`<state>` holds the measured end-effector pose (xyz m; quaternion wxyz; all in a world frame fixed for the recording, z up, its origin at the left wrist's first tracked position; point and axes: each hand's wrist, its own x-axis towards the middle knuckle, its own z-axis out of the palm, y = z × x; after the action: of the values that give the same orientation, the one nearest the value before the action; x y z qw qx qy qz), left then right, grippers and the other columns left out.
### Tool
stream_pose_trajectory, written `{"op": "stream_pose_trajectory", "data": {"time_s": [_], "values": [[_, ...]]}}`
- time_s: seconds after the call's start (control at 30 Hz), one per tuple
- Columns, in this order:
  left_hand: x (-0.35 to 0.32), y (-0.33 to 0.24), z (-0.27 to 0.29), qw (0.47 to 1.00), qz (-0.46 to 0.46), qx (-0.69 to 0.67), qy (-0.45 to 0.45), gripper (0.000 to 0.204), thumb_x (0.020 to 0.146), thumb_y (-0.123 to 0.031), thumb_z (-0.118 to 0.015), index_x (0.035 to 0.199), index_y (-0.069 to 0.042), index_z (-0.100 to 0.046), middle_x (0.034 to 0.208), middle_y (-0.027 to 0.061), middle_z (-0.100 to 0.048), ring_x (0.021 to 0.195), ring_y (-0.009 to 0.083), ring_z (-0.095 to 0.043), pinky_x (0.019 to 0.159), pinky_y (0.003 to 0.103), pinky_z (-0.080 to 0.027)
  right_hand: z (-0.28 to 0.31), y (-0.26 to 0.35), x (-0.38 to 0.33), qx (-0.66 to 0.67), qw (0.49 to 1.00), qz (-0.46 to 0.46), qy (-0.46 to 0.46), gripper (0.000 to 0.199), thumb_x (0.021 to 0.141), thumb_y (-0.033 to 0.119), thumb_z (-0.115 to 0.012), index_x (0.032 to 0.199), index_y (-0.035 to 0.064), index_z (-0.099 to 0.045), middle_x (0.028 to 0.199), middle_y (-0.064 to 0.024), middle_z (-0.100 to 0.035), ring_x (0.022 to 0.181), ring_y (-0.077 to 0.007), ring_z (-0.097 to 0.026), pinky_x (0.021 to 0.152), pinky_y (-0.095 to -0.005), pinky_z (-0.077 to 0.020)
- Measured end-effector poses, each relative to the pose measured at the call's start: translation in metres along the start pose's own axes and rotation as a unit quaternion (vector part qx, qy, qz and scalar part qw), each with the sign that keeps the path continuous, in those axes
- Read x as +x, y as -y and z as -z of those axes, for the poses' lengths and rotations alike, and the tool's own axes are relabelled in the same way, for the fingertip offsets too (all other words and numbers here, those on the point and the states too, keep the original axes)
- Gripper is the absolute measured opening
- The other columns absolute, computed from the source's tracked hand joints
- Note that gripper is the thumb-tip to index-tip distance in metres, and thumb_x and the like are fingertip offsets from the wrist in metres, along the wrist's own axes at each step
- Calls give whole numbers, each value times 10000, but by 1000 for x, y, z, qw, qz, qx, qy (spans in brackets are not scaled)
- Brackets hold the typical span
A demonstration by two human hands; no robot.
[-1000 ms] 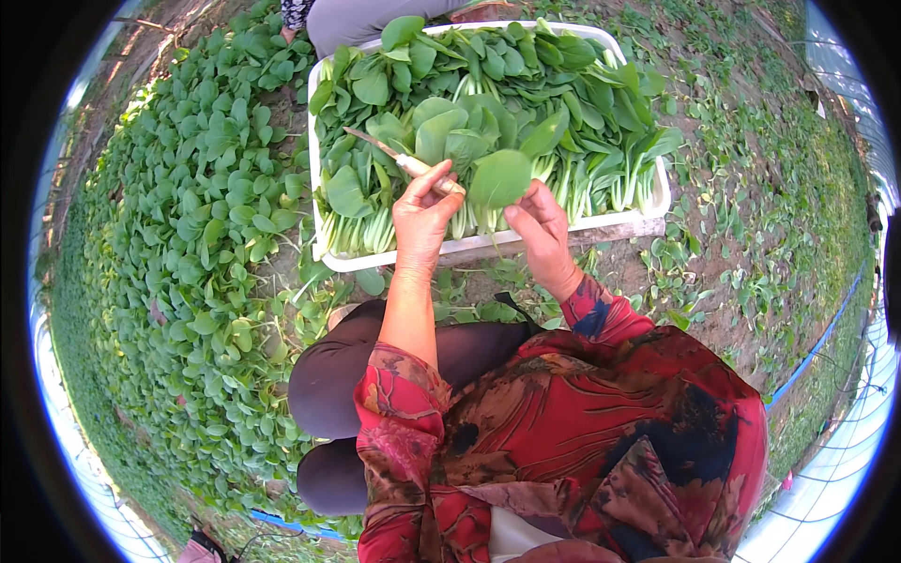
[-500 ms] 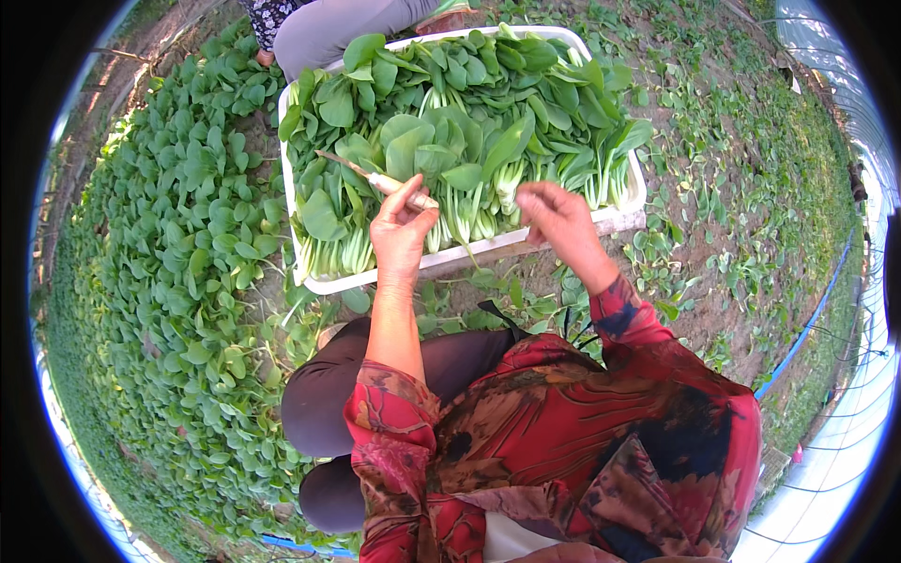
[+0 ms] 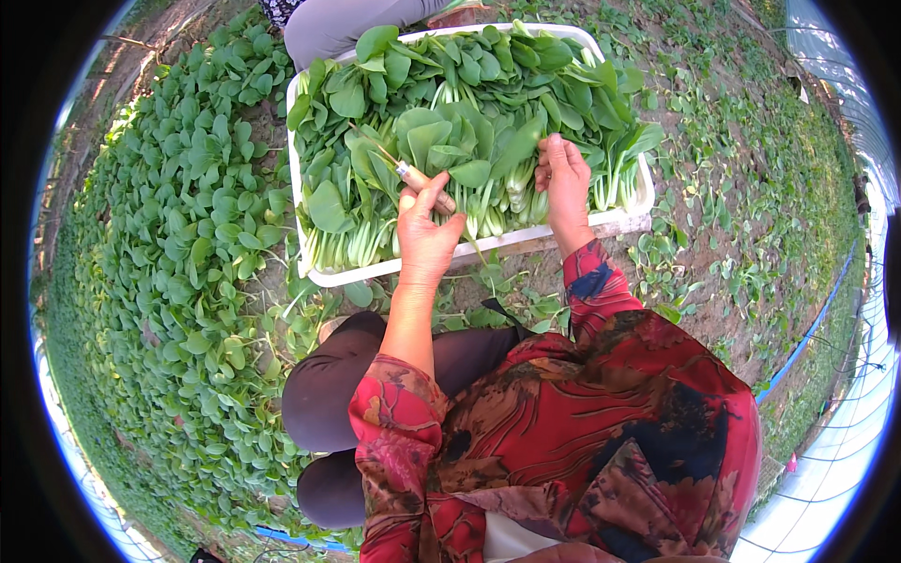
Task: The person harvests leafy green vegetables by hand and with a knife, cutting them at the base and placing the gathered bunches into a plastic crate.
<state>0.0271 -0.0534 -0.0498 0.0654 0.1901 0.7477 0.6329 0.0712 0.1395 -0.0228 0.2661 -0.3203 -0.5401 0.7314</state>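
A white plastic crate holds rows of leafy greens with pale stems, like bok choy. Over its near side, my left hand is closed around a small knife with a wooden handle; the thin blade points up and left over the leaves. My right hand is at the greens right of the middle, fingers curled at the edge of a blurred green leaf. Whether the leaf is between those fingers is hidden. White stem ends of one bunch show just left of that hand.
Dense growing greens cover the ground on the left. Soil with scattered loose leaves lies to the right. Beyond the crate, another person's grey-clad leg is close to its far left corner. A blue hose or strip runs along the right side.
My right hand has moved up and in over the crate, to the leaf's edge. My left hand, still holding the knife, has shifted slightly right and down. The leaf is now blurred.
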Motion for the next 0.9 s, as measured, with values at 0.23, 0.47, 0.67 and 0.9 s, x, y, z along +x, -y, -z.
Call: {"op": "stream_pose_trajectory", "data": {"time_s": [0.23, 0.47, 0.67, 0.9], "values": [[-3, -17, -11, 989, -39, 142, -5, 629, 592, 42, -695, 1196, -78, -565, 1026, 115, -486, 755, 210, -565, 715, 318, -495, -8, 2, 12, -80, 995, 9, 64, 204, 838, 182, -668, 946, 14, -628, 679, 60, -534, 551, -29, -433, 494, -202, -350], [1, -16, -10, 986, -23, 167, -4, 631, 591, 45, -684, 1199, -65, -556, 1047, 141, -485, 776, 248, -588, 727, 338, -497, -3, 22, -46, 157, 982, -13, 109, 135, 851, 61, -503, 972, 25, -550, 1007, -43, -603, 969, -147, -559, 902, -297, -423], [0, -19, -8, 976, -13, 218, 11, 609, 604, 38, -678, 1192, -65, -558, 1063, 150, -488, 800, 277, -595, 735, 361, -495, 19, 17, -75, 190, 944, -148, 227, 153, 844, 105, -460, 973, 34, -500, 869, -62, -570, 809, -187, -577, 762, -343, -515], [-1, -19, -6, 978, 1, 208, 26, 631, 613, -1, -687, 1219, -94, -539, 1100, 149, -485, 871, 309, -584, 777, 390, -488, 28, 27, -110, -164, 885, -70, 430, 85, 860, 117, -494, 880, 35, -482, 742, 30, -405, 702, -66, -366, 605, -242, -354]]}}
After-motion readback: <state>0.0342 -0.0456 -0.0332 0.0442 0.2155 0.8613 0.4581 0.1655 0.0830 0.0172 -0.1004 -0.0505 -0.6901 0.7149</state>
